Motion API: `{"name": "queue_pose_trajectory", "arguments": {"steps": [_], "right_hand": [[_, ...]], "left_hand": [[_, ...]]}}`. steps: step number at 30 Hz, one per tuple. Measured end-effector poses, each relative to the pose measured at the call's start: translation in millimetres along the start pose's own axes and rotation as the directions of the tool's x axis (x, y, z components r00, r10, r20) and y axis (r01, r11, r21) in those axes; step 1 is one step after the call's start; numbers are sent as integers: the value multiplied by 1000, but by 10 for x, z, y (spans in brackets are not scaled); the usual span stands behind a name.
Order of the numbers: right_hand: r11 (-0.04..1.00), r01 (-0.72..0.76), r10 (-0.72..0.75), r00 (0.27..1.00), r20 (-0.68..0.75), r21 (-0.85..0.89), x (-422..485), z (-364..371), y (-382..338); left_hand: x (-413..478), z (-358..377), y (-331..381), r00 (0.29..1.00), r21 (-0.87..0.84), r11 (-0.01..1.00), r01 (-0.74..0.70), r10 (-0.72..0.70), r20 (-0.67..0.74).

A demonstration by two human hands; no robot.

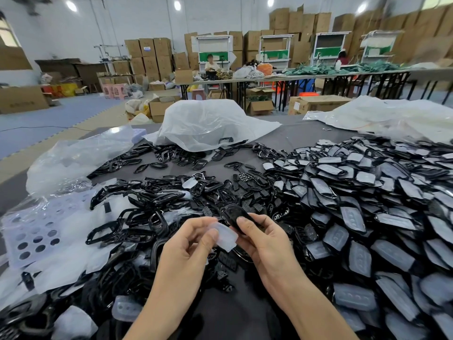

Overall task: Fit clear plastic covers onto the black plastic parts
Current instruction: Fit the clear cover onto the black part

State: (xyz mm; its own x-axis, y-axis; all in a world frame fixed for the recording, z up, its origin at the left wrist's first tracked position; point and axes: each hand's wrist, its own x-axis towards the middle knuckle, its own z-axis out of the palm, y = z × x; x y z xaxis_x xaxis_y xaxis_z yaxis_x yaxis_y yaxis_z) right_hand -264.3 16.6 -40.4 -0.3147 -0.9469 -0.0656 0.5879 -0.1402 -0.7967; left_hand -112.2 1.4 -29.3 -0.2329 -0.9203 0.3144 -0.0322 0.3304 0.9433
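Head view. Pinched in left hand [193, 244]: clear cover [224, 238], just below-left of black part [235, 217] gripped by right hand [264, 239], touching it. Part's long axis slanted up-left to down-right. Probably calls for sliding cover up-right onto part.

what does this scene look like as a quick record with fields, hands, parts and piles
left hand: pinches clear cover
right hand: holds black part
fit state: cover beside the part, not yet fitted
right of hands: heap of covered parts
left of hands: heap of bare black frames
surface: grey table
behind: white plastic bag
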Motion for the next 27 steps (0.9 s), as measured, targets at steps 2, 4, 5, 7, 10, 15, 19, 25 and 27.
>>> {"name": "queue_pose_trajectory", "arguments": {"steps": [2,4,5,7,10,15,19,25,27], "right_hand": [[995,4,-3,1000,18,-98,-18,5,24],[978,29,-18,998,54,-205,-41,8,30],[971,39,-20,997,81,-238,-56,14,26],[959,60,-24,991,131,-277,-85,31,12],[951,77,-22,983,183,-300,-119,49,-19],[937,118,-37,969,242,-329,-118,58,-6],[954,115,-30,956,293,-277,-134,100,4],[907,204,-115,961,250,-369,-108,49,29],[907,216,-132,961,244,-361,-106,50,23]], "left_hand": [[6,3,-26,1000,43,999,-12,12,-8],[21,-3,-38,999,104,994,-28,31,-29],[30,-10,-46,998,126,991,-41,48,-51],[47,-22,-60,992,139,988,-65,79,-97],[56,-20,-86,991,93,994,-61,72,-112],[61,-38,-110,991,25,999,-31,34,-132],[78,-52,-104,985,-29,1000,-6,1,-174],[77,-21,-76,997,-165,984,71,-77,-30],[68,-32,-64,997,-182,980,82,-83,0]]}}
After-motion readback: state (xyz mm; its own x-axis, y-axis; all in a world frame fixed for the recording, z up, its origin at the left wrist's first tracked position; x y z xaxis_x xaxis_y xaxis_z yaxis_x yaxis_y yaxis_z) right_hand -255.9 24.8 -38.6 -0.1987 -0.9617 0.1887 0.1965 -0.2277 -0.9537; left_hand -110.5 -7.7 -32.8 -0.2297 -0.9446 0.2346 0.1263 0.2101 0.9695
